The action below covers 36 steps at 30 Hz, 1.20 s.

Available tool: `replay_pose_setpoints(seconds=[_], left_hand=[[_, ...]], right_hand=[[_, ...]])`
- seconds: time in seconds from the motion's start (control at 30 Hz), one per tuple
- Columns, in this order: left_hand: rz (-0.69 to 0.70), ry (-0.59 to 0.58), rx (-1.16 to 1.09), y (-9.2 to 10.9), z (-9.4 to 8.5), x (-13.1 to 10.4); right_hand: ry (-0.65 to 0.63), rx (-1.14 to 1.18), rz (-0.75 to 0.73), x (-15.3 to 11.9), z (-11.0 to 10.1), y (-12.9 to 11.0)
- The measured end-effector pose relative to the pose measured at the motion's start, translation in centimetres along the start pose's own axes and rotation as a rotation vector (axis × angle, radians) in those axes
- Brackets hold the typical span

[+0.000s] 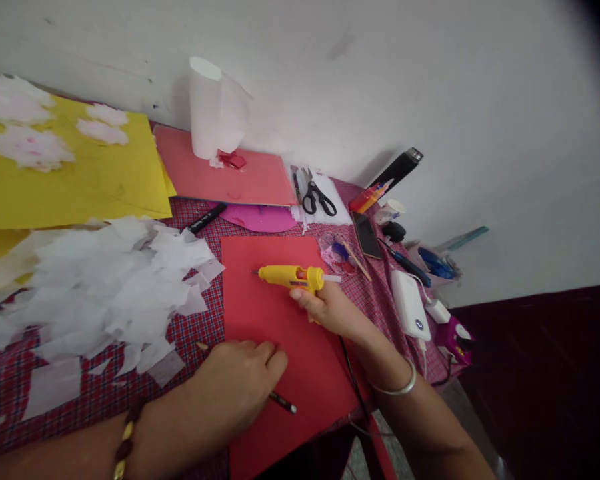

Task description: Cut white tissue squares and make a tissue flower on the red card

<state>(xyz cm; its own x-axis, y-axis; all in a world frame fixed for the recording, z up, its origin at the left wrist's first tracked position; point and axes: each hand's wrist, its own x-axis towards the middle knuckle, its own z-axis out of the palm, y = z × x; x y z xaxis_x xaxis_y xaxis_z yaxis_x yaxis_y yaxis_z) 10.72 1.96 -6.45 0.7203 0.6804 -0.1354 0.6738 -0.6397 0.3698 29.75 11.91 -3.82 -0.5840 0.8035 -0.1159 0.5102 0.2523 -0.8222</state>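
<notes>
My right hand (327, 308) is wrapped round the handle of a yellow glue gun (287, 275), whose nozzle points left, at or just above the upper part of a red sheet (275, 340). A clear glue stick pokes out of its back. Lower down, my left hand (245, 377) rests on the sheet's left edge with its fingers curled. A dark pencil (283, 402) runs beneath or within that hand, its tip and end showing on either side. Whether the fingers grip it is hidden.
White paper pieces (105, 287) lie heaped at left, below yellow sheets (125, 180) with pale paper flowers. Behind are a paper roll (207, 110), scissors (317, 199) and a phone (366, 235); a white power bank (409, 305) lies right.
</notes>
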Motion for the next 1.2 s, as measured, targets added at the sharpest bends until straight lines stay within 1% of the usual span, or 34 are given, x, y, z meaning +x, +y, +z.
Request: replay_pose_setpoints(seconds=[0.13, 0.27, 0.37, 0.5, 0.57, 0.67, 0.77, 0.87, 0.97, 1.07, 1.2], left_hand=[[-0.011, -0.013, -0.001, 0.1, -0.2, 0.1], [-0.017, -0.040, -0.008, 0.2, -0.4, 0.0], [-0.007, -0.010, -0.027, 0.2, -0.4, -0.2], [-0.010, 0.038, -0.028, 0.3, -0.4, -0.4], [-0.015, 0.028, -0.023, 0.3, -0.4, -0.3], [-0.020, -0.033, -0.009, 0.2, -0.4, 0.0], [-0.023, -0.063, -0.005, 0.1, -0.3, 0.2], [-0.018, -0.046, -0.003, 0.1, -0.2, 0.2], [-0.016, -0.026, 0.001, 0.1, -0.1, 0.1], [-0.005, -0.040, 0.002, 0.0, -0.1, 0.0], [-0.018, -0.046, -0.001, 0.0, -0.1, 0.0]], right_hand=[[0.031, 0.029, 0.006, 0.2, 0.1, 0.4], [-0.001, 0.056, 0.037, 0.0, 0.0, 0.7], [-0.017, 0.118, 0.030, 0.0, -0.1, 0.9], [0.030, 0.178, 0.028, 0.2, -0.4, 0.8], [0.056, 0.178, 0.040, 0.4, -0.7, 0.8], [0.093, 0.174, 0.089, 0.4, -0.9, 0.8], [0.101, 0.164, 0.119, 0.3, -1.0, 0.9], [0.075, 0.142, 0.114, 0.3, -0.9, 1.0], [0.045, 0.128, 0.074, 0.3, -0.8, 1.1], [0.025, 0.100, 0.040, 0.4, -0.8, 1.2], [0.036, 0.078, 0.049, 0.4, -0.8, 1.1]])
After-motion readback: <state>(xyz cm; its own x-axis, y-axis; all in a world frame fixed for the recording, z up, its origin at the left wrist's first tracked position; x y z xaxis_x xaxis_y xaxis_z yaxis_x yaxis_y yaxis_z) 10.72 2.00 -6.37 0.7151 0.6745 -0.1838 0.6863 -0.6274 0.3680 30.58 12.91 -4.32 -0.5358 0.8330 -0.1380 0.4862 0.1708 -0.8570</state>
